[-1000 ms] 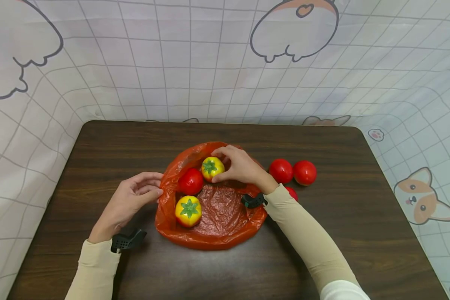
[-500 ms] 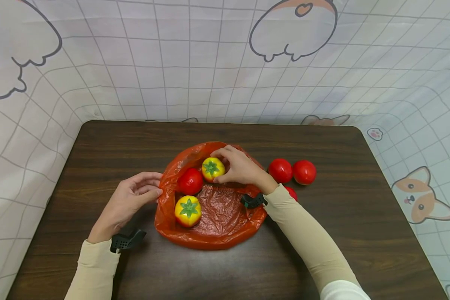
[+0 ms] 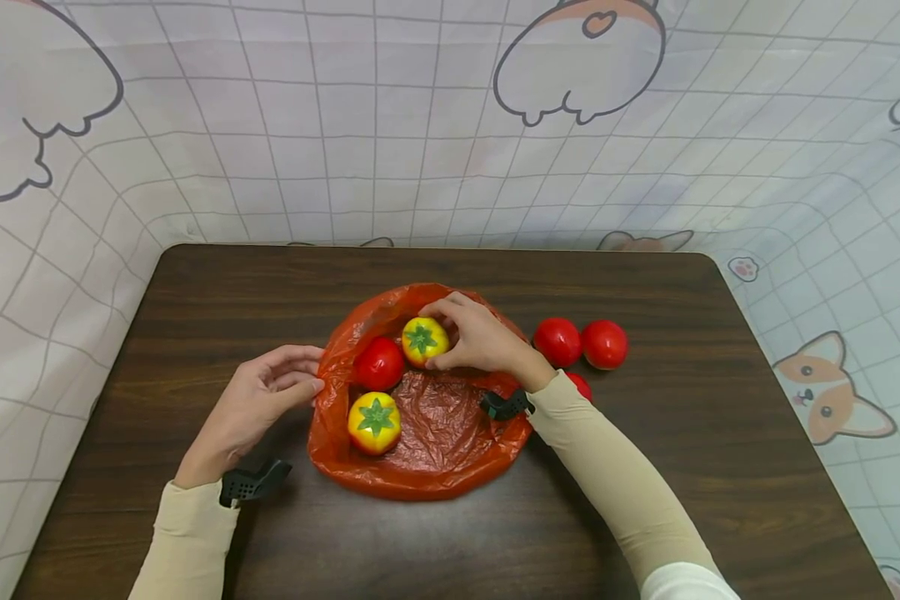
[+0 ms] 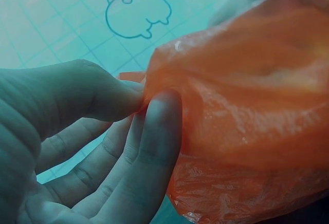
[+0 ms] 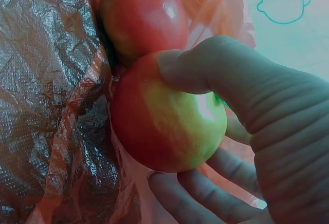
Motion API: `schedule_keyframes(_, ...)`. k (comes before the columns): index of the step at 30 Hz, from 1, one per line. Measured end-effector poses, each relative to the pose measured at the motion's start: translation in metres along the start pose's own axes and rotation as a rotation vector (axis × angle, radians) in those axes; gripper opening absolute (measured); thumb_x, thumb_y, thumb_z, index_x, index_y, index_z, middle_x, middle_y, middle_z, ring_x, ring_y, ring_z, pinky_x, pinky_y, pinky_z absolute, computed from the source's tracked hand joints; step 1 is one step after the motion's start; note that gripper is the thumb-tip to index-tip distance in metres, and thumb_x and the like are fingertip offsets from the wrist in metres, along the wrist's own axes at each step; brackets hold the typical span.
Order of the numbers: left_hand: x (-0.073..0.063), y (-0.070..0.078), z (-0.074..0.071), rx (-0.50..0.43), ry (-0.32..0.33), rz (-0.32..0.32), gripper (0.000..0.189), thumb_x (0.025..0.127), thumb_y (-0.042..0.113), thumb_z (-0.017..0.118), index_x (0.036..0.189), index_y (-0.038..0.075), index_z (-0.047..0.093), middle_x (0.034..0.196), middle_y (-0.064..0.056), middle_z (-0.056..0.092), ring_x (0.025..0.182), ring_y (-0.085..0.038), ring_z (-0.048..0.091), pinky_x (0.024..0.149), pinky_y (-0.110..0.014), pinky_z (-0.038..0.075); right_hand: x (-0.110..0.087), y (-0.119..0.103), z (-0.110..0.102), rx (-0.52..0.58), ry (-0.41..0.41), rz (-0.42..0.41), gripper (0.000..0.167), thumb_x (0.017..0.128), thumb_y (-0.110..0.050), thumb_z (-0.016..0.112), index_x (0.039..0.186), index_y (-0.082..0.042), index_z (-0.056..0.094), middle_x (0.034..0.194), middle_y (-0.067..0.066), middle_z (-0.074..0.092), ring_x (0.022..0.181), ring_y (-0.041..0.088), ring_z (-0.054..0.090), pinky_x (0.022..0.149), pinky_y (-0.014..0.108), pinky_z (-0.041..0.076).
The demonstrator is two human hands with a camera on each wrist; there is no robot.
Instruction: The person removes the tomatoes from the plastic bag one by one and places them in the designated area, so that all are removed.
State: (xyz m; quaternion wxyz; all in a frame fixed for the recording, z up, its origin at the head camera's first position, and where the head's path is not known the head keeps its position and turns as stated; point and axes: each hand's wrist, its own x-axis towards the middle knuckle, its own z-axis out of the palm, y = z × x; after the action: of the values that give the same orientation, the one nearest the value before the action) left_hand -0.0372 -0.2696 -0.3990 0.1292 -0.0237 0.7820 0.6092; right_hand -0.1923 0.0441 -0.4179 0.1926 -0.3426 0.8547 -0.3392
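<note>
Hanging beyond brown table (image 3: 232, 292), white dog-picture cloth (image 3: 307, 133), left hand (image 3: 251, 400) pinching left edge of red bag (image 3: 446, 425), right hand (image 3: 486, 338) gripping yellow-topped tomato (image 3: 423, 340) inside the bag's far part, its big red side showing only in right wrist view.

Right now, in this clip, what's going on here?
A person's left hand pinches the edge of an open red plastic bag, while the right hand grips a yellow-topped tomato inside it. A red tomato and a second yellow-topped one are also in the bag. Three red ones are outside on the table, one partly hidden by the right sleeve.
</note>
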Motion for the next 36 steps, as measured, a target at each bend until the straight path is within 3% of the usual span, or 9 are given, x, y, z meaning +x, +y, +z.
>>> schedule_keyframes(17,0.000,0.001,0.001,-0.011,-0.003,-0.035,0.052,0.097,0.032,0.074,0.141,0.012,0.055,0.127,-0.009,0.066,0.105,-0.012,0.073,0.091,-0.025,0.062,-0.012,-0.007,-0.008,0.013,0.026,-0.004,0.069,0.078,-0.030,0.090,0.139,-0.018,0.059,0.128,0.005,0.054,0.106,0.018,0.063,0.088,0.030,0.061)
schedule_keyframes(36,0.000,0.001,0.001,0.016,-0.015,-0.005,0.050,0.098,0.032,0.072,0.140,0.011,0.056,0.124,-0.003,0.069,0.105,-0.010,0.074,0.093,-0.029,0.063,-0.025,-0.011,-0.020,0.053,0.052,-0.010,0.069,0.078,-0.029,0.091,0.139,-0.019,0.060,0.127,0.004,0.054,0.102,0.020,0.064,0.088,0.037,0.063)
